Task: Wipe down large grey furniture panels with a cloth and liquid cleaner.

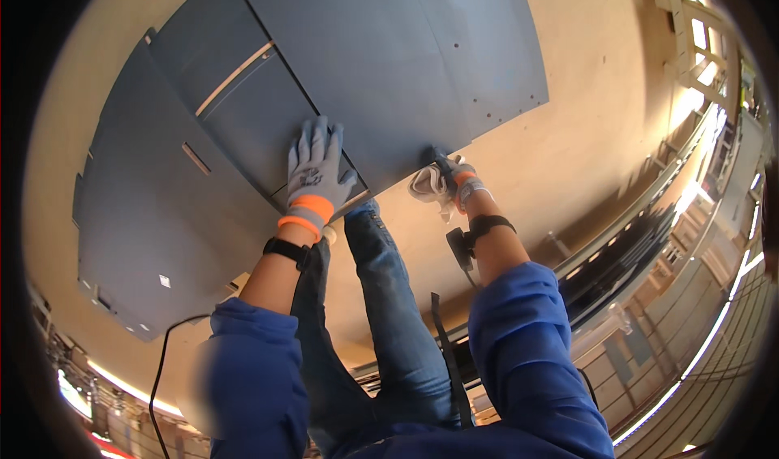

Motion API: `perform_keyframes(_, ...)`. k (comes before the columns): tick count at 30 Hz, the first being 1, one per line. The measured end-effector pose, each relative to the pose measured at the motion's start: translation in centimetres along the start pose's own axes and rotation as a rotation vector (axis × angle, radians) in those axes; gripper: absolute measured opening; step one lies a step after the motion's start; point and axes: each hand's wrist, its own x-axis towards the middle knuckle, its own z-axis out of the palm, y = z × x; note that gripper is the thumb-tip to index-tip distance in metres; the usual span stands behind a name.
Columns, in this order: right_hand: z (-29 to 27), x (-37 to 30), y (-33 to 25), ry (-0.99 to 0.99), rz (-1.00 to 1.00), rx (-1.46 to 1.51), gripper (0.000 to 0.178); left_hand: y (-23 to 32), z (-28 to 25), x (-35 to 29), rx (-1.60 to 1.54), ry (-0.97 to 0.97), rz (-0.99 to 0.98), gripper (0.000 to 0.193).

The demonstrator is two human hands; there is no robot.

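My left hand (312,167), in a grey glove with an orange cuff, lies flat with its fingers stretched out on a blue-grey panel (251,126). It rests beside the dark seam that divides this panel from a larger blue-grey panel (389,61). At the near edge of that larger panel, my right hand (461,181), gloved alike, is closed on a pale crumpled cloth (428,185). A dark shape (438,159) shows at its fingers against the panel edge; I cannot make out what it is.
The panels lie over a tan surface (568,150). A narrow slot (196,158) and a light strip (235,77) break the left panels. Small holes dot the larger panel's right side. Long dark pieces (600,288) lie at the right, and a wooden frame (702,49) stands far right.
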Motion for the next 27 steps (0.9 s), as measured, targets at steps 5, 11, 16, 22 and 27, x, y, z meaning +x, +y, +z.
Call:
perform_keyframes(5,0.9,5.0,2.2,-0.018,-0.225,0.038,0.052,1.2,1.7,5.8,0.215,0.022,0.142,0.089)
perform_keyframes(11,1.1,4.9,2.0,0.012,-0.292,-0.116,0.049,1.3,3.1,5.4,0.348,-0.121,0.065,0.099)
perform_keyframes(16,1.5,4.6,2.3,0.061,-0.266,-0.179,0.047,1.0,3.6,4.9,0.324,-0.071,0.074,0.099)
perform_keyframes(22,2.9,1.9,1.9,0.067,-0.282,-0.194,0.039,0.1,4.2,3.0,0.33,-0.139,-0.002,0.094)
perform_keyframes(27,4.1,2.0,2.8,0.083,-0.234,-0.187,0.042,-1.8,5.2,1.1,0.271,-0.086,0.007,0.093)
